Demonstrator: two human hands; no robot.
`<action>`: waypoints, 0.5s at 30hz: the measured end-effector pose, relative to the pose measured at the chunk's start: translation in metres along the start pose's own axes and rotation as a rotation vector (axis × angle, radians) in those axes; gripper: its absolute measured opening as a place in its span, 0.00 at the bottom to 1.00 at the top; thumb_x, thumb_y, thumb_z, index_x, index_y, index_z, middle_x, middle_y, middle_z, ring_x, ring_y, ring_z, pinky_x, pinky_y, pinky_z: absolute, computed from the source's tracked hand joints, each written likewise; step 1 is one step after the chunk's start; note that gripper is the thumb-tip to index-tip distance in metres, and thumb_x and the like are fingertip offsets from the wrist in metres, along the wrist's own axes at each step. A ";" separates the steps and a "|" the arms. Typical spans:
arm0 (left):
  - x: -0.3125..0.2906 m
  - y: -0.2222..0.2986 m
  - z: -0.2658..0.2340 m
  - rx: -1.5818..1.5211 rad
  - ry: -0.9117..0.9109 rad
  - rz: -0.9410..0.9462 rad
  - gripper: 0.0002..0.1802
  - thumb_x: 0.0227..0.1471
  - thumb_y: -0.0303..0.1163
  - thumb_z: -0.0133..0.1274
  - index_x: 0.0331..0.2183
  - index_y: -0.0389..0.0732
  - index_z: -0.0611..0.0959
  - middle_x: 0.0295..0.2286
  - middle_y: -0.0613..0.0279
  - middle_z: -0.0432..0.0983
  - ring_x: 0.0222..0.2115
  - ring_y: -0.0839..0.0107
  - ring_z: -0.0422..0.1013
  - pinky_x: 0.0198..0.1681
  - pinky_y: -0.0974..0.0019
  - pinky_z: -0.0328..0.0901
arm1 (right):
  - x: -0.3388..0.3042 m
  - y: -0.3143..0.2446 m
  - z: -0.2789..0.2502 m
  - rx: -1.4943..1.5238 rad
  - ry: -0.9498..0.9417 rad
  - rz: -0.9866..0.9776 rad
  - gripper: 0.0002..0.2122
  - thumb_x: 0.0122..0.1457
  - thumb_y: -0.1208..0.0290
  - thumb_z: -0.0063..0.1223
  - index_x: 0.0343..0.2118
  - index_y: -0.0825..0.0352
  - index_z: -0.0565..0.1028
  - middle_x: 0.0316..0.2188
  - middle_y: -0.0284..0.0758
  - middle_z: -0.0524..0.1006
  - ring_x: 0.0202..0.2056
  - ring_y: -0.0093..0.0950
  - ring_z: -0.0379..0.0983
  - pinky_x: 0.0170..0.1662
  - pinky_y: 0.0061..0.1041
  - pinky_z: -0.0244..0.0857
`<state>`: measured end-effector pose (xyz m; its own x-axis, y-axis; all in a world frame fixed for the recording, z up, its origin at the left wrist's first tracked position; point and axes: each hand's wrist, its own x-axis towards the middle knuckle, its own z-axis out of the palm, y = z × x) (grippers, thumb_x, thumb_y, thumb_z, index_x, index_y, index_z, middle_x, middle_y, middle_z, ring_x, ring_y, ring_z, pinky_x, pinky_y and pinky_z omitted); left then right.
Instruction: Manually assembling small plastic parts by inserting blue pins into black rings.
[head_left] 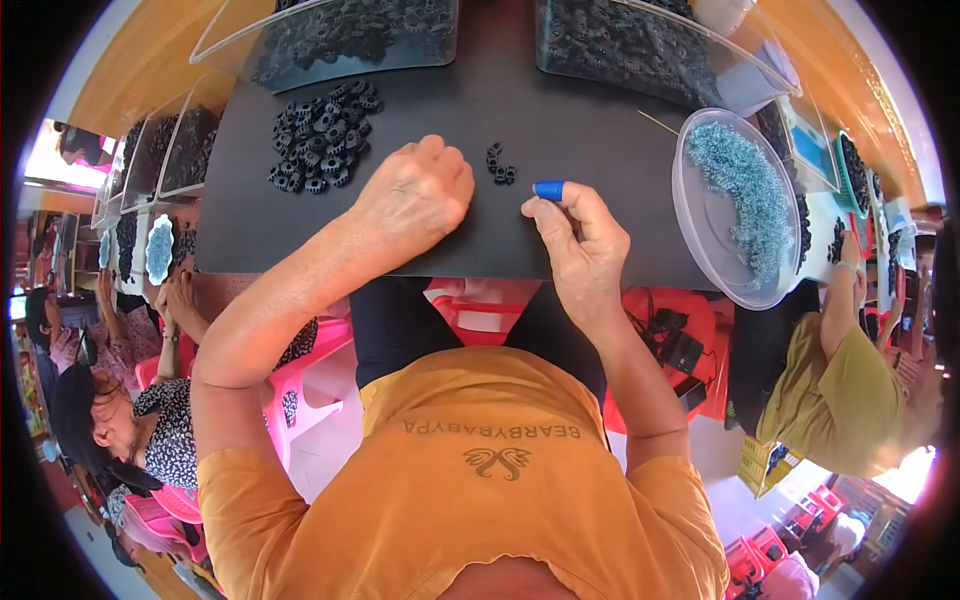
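Observation:
Over the dark table mat [580,110], my left hand [418,188] is curled into a fist, knuckles upward. Whatever it may hold is hidden under the fingers. My right hand [588,240] pinches thumb against index finger, which wears a blue finger cover [549,190]. Anything in that pinch is too small to make out. Between and just beyond both hands lie several small black plastic parts [502,174]. A larger pile of similar black parts [325,138] rests beyond my left wrist. To the right, a round clear tray [702,232] holds many tiny teal pieces [742,190].
Two clear bins of black parts, one at back left [350,45] and one at back right [630,60], edge the mat. A thin stick [657,121] lies beside the tray. A red stool [650,320] bears black devices. Other people sit at both sides.

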<state>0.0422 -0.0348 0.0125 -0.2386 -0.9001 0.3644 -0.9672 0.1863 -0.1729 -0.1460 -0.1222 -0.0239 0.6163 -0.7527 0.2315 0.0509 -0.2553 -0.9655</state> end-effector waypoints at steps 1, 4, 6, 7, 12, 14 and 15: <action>0.002 0.000 0.000 0.073 -0.046 0.097 0.05 0.29 0.27 0.53 0.16 0.38 0.75 0.18 0.62 0.65 0.24 0.67 0.65 0.24 0.68 0.63 | 0.001 0.001 0.000 0.004 -0.002 -0.002 0.07 0.59 0.79 0.50 0.39 0.73 0.72 0.30 0.32 0.77 0.33 0.17 0.71 0.40 0.16 0.64; 0.002 -0.001 0.003 0.085 -0.022 0.137 0.05 0.28 0.29 0.53 0.15 0.38 0.75 0.17 0.63 0.64 0.24 0.68 0.63 0.23 0.70 0.61 | 0.004 0.006 0.005 0.043 0.045 -0.041 0.05 0.56 0.81 0.52 0.36 0.73 0.72 0.27 0.32 0.74 0.28 0.17 0.68 0.33 0.17 0.63; 0.000 0.001 0.007 0.065 -0.008 0.143 0.05 0.29 0.28 0.52 0.15 0.37 0.74 0.17 0.62 0.63 0.24 0.68 0.63 0.23 0.69 0.60 | 0.005 0.007 0.006 0.081 0.093 -0.080 0.05 0.53 0.83 0.54 0.33 0.73 0.73 0.23 0.32 0.71 0.23 0.16 0.65 0.26 0.17 0.61; -0.001 0.002 0.010 0.062 0.009 0.126 0.06 0.29 0.28 0.52 0.16 0.36 0.74 0.18 0.62 0.62 0.24 0.67 0.62 0.23 0.68 0.60 | 0.007 0.006 0.006 0.078 0.096 -0.082 0.05 0.53 0.83 0.54 0.33 0.73 0.73 0.23 0.31 0.71 0.23 0.16 0.65 0.26 0.17 0.61; -0.006 0.008 0.015 0.033 0.127 0.054 0.08 0.32 0.26 0.51 0.22 0.33 0.74 0.20 0.59 0.60 0.24 0.66 0.61 0.24 0.68 0.60 | 0.009 0.006 0.006 0.027 0.116 -0.101 0.05 0.51 0.84 0.55 0.32 0.72 0.73 0.23 0.35 0.72 0.22 0.21 0.66 0.27 0.20 0.62; -0.007 0.009 0.016 0.034 0.135 0.040 0.08 0.32 0.25 0.50 0.22 0.33 0.75 0.21 0.59 0.60 0.24 0.66 0.61 0.24 0.68 0.60 | 0.008 0.007 0.007 -0.016 0.115 -0.110 0.05 0.50 0.84 0.55 0.31 0.72 0.74 0.23 0.37 0.72 0.23 0.23 0.68 0.27 0.21 0.63; -0.008 0.011 0.014 0.031 0.136 0.030 0.09 0.33 0.25 0.50 0.24 0.32 0.75 0.21 0.59 0.60 0.24 0.66 0.61 0.24 0.67 0.60 | 0.006 0.004 0.007 -0.012 0.112 -0.087 0.05 0.51 0.83 0.55 0.32 0.72 0.74 0.24 0.37 0.72 0.24 0.24 0.68 0.27 0.21 0.63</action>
<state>0.0343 -0.0315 -0.0052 -0.2789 -0.8325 0.4786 -0.9568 0.1983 -0.2126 -0.1367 -0.1231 -0.0275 0.5186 -0.7902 0.3266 0.0900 -0.3294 -0.9399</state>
